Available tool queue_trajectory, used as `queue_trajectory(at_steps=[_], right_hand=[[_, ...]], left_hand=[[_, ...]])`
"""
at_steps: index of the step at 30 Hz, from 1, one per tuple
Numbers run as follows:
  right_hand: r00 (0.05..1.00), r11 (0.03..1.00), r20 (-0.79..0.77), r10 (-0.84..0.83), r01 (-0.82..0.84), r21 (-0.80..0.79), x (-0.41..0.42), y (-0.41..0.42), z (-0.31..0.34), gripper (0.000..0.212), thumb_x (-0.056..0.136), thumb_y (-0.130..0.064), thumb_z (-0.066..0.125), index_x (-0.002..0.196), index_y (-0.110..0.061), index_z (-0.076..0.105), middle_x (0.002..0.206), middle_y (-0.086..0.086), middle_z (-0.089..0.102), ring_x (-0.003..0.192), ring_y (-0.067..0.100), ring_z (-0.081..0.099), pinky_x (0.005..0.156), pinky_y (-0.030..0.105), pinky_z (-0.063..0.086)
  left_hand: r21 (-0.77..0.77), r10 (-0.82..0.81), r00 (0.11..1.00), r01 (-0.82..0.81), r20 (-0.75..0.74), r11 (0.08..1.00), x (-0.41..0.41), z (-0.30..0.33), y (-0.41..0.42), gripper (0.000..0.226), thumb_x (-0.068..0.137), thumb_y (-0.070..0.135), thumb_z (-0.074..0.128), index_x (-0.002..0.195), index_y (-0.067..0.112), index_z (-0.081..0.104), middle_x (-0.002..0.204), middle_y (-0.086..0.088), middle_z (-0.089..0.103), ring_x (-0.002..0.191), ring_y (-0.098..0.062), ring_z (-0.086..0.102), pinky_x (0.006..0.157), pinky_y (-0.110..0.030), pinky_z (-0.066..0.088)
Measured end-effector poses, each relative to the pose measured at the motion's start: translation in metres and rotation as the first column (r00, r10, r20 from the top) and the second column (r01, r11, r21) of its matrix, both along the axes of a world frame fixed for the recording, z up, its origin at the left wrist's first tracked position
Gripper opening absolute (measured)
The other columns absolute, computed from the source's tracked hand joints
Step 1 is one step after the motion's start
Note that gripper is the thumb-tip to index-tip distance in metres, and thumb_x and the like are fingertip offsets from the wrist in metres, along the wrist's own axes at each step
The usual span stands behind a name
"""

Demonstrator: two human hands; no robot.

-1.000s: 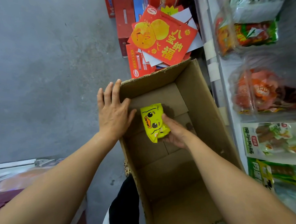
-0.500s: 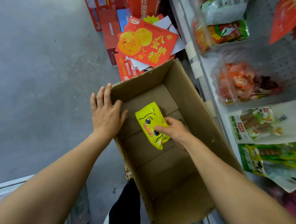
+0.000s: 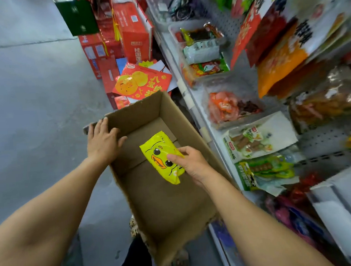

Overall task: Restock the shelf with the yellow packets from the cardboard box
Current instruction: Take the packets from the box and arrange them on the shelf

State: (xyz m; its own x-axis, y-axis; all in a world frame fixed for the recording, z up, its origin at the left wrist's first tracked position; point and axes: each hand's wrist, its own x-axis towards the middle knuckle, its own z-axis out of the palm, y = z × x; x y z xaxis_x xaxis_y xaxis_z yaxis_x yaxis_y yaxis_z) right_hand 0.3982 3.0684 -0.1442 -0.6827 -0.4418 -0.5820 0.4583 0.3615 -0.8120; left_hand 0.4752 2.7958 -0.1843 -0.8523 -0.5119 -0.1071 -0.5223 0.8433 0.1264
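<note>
We've got the right hand (image 3: 192, 164) pinching the yellow packet (image 3: 161, 156), long axis toward the box's (image 3: 174, 210) far wall, shelf (image 3: 191, 95) right; left hand (image 3: 103, 141) flat on the rim.

The cardboard box (image 3: 164, 204) is plain brown corrugated board, matt, its upper rim torn and rough. Inside the box, the yellow packet (image 3: 161, 157) is glossy plastic film, wrinkled and catching light. Left of the box, the floor (image 3: 36, 99) looks like grey concrete, dull and mottled. Beyond the box, the red cartons (image 3: 134, 31) are printed card with a slight sheen. Right of the box, the shelf (image 3: 191, 95) is white painted metal with a perforated back panel, and the snack bags (image 3: 230, 107) on it are shiny clear plastic.
</note>
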Motion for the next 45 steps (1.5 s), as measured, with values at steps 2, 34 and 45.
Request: queue_trajectory(at_steps=[2, 34, 45], right_hand=[[0.999, 0.999, -0.043, -0.013, 0.011, -0.036, 0.007, 0.022, 0.028, 0.029, 0.079, -0.019, 0.082, 0.102, -0.014, 0.064, 0.095, 0.002, 0.071, 0.079, 0.012, 0.066, 0.067, 0.026, 0.05], [0.232, 0.518, -0.725, -0.648, 0.832, -0.197, 0.262, 0.386, 0.419, 0.047, 0.067, -0.042, 0.088, 0.102, -0.018, 0.067, 0.108, 0.005, 0.067, 0.099, 0.013, 0.064, 0.079, 0.034, 0.055], [-0.107, 0.247, -0.7, -0.706, 0.889, -0.385, 0.397, 0.552, 0.46, 0.043, 0.071, -0.047, 0.085, 0.094, -0.025, 0.055, 0.11, 0.01, 0.07, 0.093, 0.023, 0.069, 0.065, 0.033, 0.052]], left_hand=[[0.098, 0.038, 0.998, -0.033, -0.046, 0.995, 0.005, 0.032, 0.033, 0.045, 0.095, 0.048, 0.051, 0.124, 0.015, 0.064, 0.154, -0.022, 0.031, 0.141, -0.039, 0.03, 0.115, -0.05, 0.025], [0.486, -0.113, 0.505, 0.859, -0.856, 0.164, 0.128, 0.436, 0.475, 0.024, 0.095, 0.03, 0.06, 0.117, 0.022, 0.066, 0.111, 0.011, 0.066, 0.09, 0.011, 0.058, 0.075, -0.004, 0.041], [0.329, -0.312, 0.287, 0.94, -0.906, -0.09, 0.217, 0.495, 0.655, 0.027, 0.089, 0.03, 0.068, 0.116, 0.026, 0.067, 0.112, 0.015, 0.066, 0.101, 0.004, 0.058, 0.087, -0.018, 0.048]])
